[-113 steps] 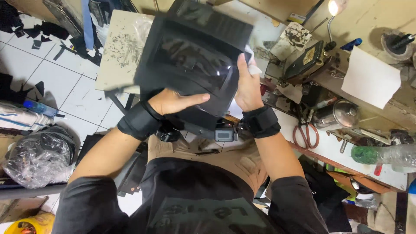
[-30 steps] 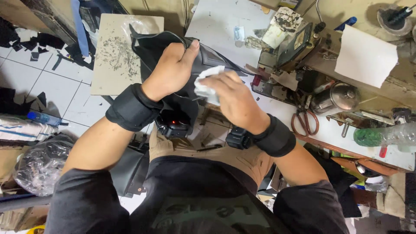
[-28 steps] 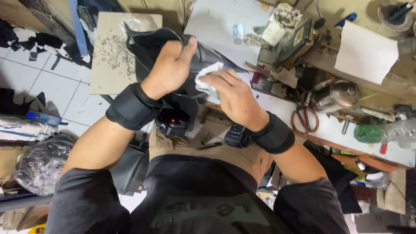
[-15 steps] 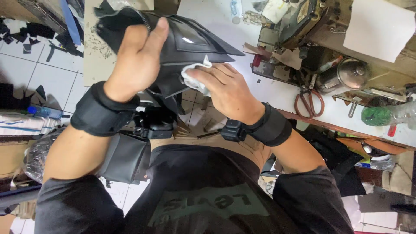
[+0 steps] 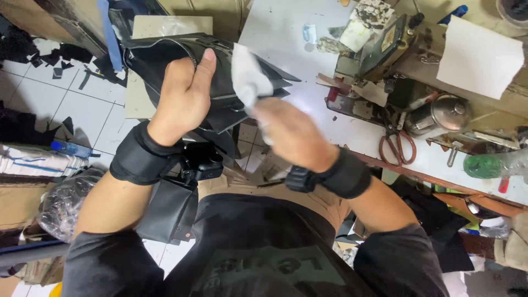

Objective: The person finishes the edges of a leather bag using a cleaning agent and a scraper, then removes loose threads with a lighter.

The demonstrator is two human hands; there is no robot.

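My left hand (image 5: 184, 96) grips a black leather bag (image 5: 220, 82) with a zip along its top edge, held up in front of my chest. My right hand (image 5: 289, 132), blurred by motion, pinches a crumpled white cloth (image 5: 247, 77) that rests against the bag's right side. Both wrists wear black bands, and the right one also carries a black watch (image 5: 300, 179). A small black camera (image 5: 201, 162) hangs at my chest under the bag.
A white worktable (image 5: 352, 132) stretches to the right with a sewing machine (image 5: 385, 49), red-handled scissors (image 5: 397, 147), a metal pot (image 5: 443, 113) and a green bottle (image 5: 487, 165). Left lies tiled floor (image 5: 66, 104) with black scraps, a plastic bag (image 5: 66, 201) and a bottle (image 5: 71, 149).
The bag went from held flat in both hands to gripped by the left alone. My right hand brought a white cloth to it and has been rubbing across its surface.
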